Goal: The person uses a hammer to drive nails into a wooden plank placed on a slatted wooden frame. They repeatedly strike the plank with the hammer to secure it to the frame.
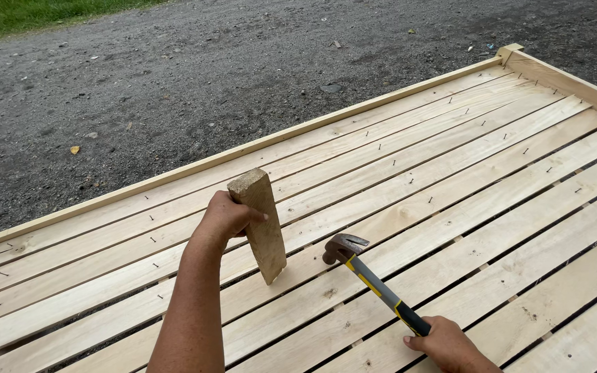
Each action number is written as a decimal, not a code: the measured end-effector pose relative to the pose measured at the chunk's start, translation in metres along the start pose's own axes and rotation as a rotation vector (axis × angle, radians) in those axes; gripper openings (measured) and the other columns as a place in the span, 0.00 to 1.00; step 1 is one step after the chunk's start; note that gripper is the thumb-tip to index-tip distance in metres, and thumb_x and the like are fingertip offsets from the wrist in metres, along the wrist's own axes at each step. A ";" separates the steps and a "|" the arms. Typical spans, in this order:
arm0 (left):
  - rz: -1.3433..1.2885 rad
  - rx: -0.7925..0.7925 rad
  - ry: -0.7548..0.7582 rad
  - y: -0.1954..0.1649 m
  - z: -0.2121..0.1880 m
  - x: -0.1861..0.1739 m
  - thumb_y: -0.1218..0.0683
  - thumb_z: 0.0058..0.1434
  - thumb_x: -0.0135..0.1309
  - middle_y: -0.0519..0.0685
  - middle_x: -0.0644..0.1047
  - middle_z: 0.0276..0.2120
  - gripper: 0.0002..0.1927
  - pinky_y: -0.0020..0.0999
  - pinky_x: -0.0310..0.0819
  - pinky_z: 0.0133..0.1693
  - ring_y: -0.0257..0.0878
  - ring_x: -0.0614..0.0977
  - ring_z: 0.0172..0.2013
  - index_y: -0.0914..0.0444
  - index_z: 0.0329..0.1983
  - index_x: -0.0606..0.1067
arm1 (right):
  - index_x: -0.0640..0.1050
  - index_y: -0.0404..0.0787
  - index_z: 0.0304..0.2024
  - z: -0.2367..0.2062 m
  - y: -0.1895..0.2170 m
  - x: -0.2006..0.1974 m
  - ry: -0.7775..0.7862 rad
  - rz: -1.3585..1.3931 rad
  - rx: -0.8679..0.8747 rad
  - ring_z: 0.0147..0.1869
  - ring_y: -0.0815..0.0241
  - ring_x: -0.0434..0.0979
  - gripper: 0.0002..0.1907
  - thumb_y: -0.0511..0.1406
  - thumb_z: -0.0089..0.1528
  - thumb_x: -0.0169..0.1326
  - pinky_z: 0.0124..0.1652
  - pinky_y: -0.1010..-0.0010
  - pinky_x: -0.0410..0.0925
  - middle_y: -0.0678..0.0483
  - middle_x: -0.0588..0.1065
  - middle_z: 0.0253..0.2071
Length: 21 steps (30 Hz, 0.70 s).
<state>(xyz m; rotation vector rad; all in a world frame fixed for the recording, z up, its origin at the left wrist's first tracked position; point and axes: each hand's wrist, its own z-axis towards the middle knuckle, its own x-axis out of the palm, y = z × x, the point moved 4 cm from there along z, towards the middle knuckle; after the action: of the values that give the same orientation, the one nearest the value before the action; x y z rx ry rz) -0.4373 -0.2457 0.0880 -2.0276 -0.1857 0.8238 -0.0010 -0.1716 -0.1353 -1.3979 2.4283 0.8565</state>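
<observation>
My left hand (226,217) grips a short wooden block (260,224) that stands tilted on end on a large slatted panel of pale wooden planks (450,179). The block's lower end rests on a slat. In my right hand (443,342) is a claw hammer (371,280) with a yellow, grey and black handle. Its dark metal head rests on a plank just right of the block's foot.
Many nails stick up bent or slanted in rows across the planks (430,200). A raised wooden rim (298,131) frames the panel's far side and right corner. Beyond lies gravel ground (174,69) with a grass strip (22,14) at the top left.
</observation>
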 end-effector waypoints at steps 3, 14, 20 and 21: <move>-0.055 0.010 0.047 0.001 -0.011 0.000 0.62 0.49 0.67 0.62 0.82 0.47 0.29 0.43 0.85 0.49 0.50 0.86 0.47 0.71 0.56 0.74 | 0.80 0.35 0.47 0.001 -0.007 -0.011 -0.038 0.048 0.001 0.39 0.58 0.73 0.22 0.41 0.57 0.69 0.45 0.66 0.65 0.51 0.75 0.30; -0.038 0.072 0.110 0.008 -0.019 0.028 0.60 0.45 0.69 0.61 0.83 0.46 0.32 0.45 0.83 0.52 0.49 0.86 0.47 0.69 0.55 0.74 | 0.86 0.43 0.44 -0.001 -0.015 -0.026 -0.058 -0.314 -0.003 0.44 0.61 0.79 0.22 0.50 0.58 0.65 0.49 0.67 0.68 0.53 0.77 0.32; 0.064 0.094 0.143 0.014 -0.019 0.040 0.61 0.42 0.71 0.58 0.83 0.46 0.32 0.46 0.78 0.57 0.47 0.85 0.48 0.67 0.54 0.77 | 0.83 0.43 0.41 -0.033 0.005 -0.032 -0.110 -0.106 -0.003 0.36 0.60 0.74 0.17 0.47 0.59 0.67 0.42 0.64 0.67 0.54 0.74 0.27; 0.072 0.103 0.147 0.016 -0.020 0.045 0.62 0.41 0.71 0.56 0.83 0.47 0.33 0.45 0.76 0.58 0.46 0.84 0.49 0.65 0.54 0.77 | 0.82 0.41 0.39 -0.042 0.011 -0.033 -0.125 -0.113 -0.045 0.32 0.61 0.71 0.17 0.47 0.58 0.67 0.38 0.65 0.65 0.55 0.72 0.24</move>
<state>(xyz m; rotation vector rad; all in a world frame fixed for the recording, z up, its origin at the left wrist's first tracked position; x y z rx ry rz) -0.3935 -0.2497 0.0606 -1.9974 0.0121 0.7102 0.0109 -0.1679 -0.0821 -1.4361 2.2293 0.9470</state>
